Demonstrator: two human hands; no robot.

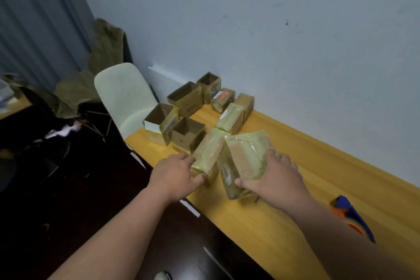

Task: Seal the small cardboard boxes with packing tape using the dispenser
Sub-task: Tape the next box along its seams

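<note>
Two taped cardboard boxes lie side by side near the front edge of the yellow wooden table. My left hand grips the left box, thumb on its near end and fingers along its left side. My right hand holds the right box, fingers spread on its taped top and thumb on its near side. The blue and orange tape dispenser lies on the table at the right, partly behind my right forearm. Several open boxes and taped boxes stand farther back.
A pale chair stands at the table's far end, with green cloth draped behind it. A white wall runs along the table's right side. Dark floor lies to the left of the table edge.
</note>
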